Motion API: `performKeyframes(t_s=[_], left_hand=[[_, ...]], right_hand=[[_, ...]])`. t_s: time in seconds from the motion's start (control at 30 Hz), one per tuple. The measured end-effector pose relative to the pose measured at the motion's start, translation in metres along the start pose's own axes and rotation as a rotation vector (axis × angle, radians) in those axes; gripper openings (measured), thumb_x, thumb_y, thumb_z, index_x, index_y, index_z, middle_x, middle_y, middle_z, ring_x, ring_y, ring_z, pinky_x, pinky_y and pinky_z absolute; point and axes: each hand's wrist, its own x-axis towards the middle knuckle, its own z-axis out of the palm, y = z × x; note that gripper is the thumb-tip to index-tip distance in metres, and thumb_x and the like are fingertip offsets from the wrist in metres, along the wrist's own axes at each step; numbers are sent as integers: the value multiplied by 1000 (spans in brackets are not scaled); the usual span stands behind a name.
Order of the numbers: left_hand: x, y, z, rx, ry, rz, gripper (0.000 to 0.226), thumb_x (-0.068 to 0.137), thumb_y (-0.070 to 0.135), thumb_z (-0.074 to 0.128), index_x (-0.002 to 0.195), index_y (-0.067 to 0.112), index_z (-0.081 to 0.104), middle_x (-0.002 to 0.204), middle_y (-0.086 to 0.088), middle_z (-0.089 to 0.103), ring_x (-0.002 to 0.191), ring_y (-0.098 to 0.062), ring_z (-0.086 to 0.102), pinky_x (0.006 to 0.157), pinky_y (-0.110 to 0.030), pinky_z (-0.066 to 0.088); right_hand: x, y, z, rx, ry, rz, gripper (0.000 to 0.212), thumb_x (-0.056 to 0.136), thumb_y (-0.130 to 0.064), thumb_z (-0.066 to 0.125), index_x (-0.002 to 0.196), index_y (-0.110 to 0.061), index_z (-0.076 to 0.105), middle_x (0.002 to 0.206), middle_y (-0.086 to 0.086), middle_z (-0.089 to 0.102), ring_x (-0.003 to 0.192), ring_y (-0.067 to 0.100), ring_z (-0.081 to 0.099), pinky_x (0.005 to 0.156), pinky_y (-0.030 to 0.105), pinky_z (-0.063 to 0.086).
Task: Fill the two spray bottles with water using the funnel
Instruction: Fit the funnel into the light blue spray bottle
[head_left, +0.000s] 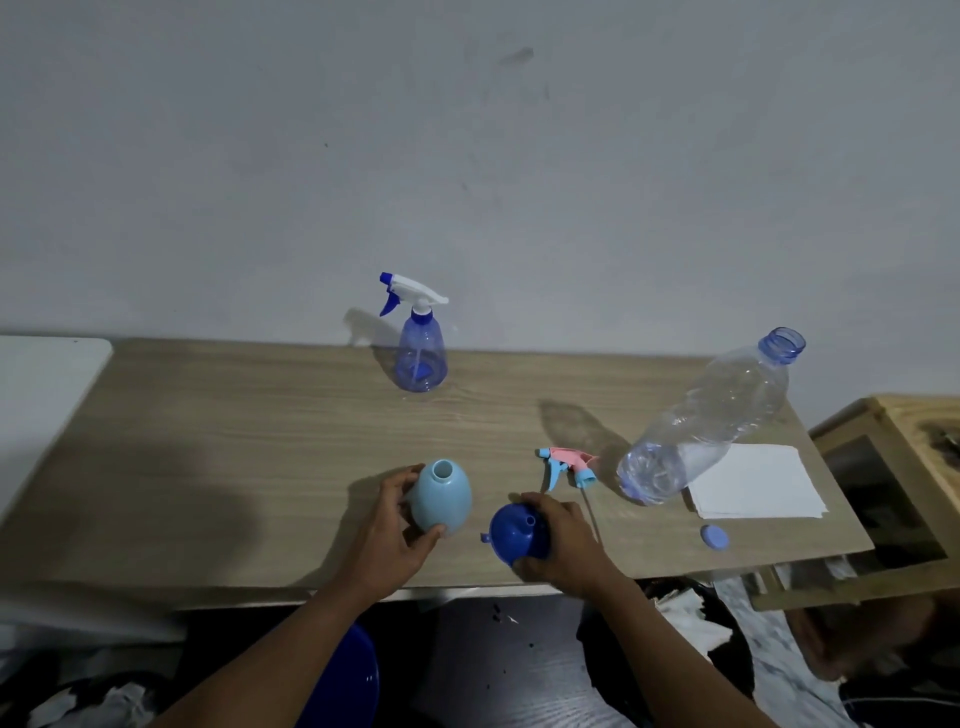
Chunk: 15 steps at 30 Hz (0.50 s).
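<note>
wooden table (260, 441) | left hand (387, 540) holds pale bottle (441, 499) (uncapped) | right hand (563, 545) holds funnel (517, 535)

Left hand (387, 525) grips bottle (441, 498); right hand (563, 540), funnel (519, 531).

Pale blue bottle (441, 498): opaque, upright, neck open, near table edge, 6 o'clock. Its pink-and-blue spray head (567, 464) lies flat at its 3 o'clock. Dark blue funnel (519, 532): tilted, just beside the bottle at 4 o'clock. Clear blue spray bottle (420, 343): upright, capped, 12 o'clock. Water bottle (711, 415): clear, uncapped, standing at 2 o'clock; blue cap (714, 536) at 4 o'clock.
</note>
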Motion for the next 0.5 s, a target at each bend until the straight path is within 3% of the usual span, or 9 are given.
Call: performKeyframes(t_s=[0.07, 0.17, 0.27, 0.37, 0.5], left_hand=[[-2, 4, -6, 8, -20, 7, 67, 79, -4, 78, 130, 19, 40, 143, -6, 44, 115, 8, 55, 82, -11, 53], [-5, 6, -13, 55, -34, 45, 62, 84, 1, 75, 133, 18, 40, 142, -3, 46, 116, 12, 53, 83, -10, 52], [-8, 7, -16, 152, -15, 132, 56, 85, 0, 73, 134, 4, 45, 142, -8, 48, 119, 18, 47, 86, -3, 46], [-11, 14, -20, 257, 1, 227, 53, 79, -5, 77, 127, -6, 55, 137, -11, 51, 126, 25, 33, 93, 4, 34], [-14, 21, -25, 306, -33, 274, 56, 77, -7, 79, 127, -5, 56, 136, -18, 53, 127, 11, 32, 93, 9, 27]], right_hand=[[-2, -6, 2, 84, 71, 8, 80, 58, -37, 83, 127, -47, 45, 122, -8, 52, 110, 9, 53, 91, 25, 49], [-6, -18, -1, 244, 198, -14, 61, 63, -31, 87, 111, -34, 50, 114, -9, 61, 99, 7, 64, 82, 26, 56], [-8, -33, -8, 356, 327, -32, 55, 64, -26, 86, 109, -21, 54, 110, -3, 64, 100, 11, 65, 78, 22, 56], [-8, -49, -19, 450, 396, -60, 57, 60, -34, 79, 111, -21, 57, 114, -2, 62, 100, 16, 65, 76, 21, 56], [-8, -73, -36, 394, 335, -148, 61, 61, -37, 83, 118, -25, 64, 121, -10, 61, 105, 13, 64, 79, 23, 57]])
